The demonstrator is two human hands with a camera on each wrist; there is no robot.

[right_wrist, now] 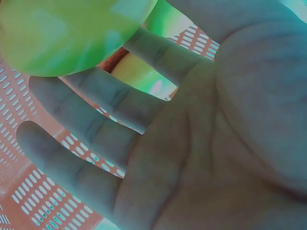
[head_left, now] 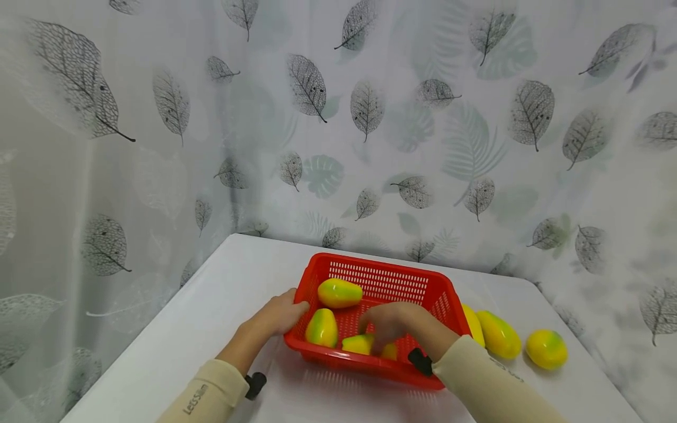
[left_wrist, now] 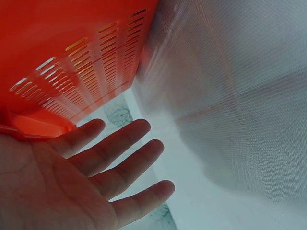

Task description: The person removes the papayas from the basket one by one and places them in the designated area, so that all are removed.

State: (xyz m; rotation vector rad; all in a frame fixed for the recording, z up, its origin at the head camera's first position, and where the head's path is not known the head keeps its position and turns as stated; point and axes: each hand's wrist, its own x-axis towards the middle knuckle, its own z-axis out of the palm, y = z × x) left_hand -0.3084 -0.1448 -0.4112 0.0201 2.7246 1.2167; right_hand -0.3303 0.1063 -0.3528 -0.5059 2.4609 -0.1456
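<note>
- The red basket (head_left: pixel 381 265) stands on the white table (head_left: pixel 174 346), its perforated walls enclosing several pieces of yellow fruit.
- The left hand (head_left: pixel 285 311) is at the basket's left end, thumb laid over the rim; in the left wrist view its four fingers are straight and spread outside the wall, not clenched.
- The right hand (head_left: pixel 394 320) reaches down inside the basket, fingers apart and gently bent. In the right wrist view its fingertips meet the underside of a large fruit; the thumb's tip is out of that view, so I cannot tell whether the fruit is firmly grasped.
- The fruit at the right hand (head_left: pixel 357 344) lies near the front wall, partly covered by the fingers. More yellow shows just right of them; whether that is a separate piece is unclear.
- The back-left fruit (head_left: pixel 339 293) lies on its side, and the front-left fruit (head_left: pixel 322 328) sits nearer the left hand.
- Outside, right of the basket, are a partly hidden fruit (head_left: pixel 473 325), an elongated fruit (head_left: pixel 499 334) just beside it, and a rounder fruit (head_left: pixel 546 349) farther right.
- A leaf-patterned curtain (head_left: pixel 254 176) hangs behind the table.
</note>
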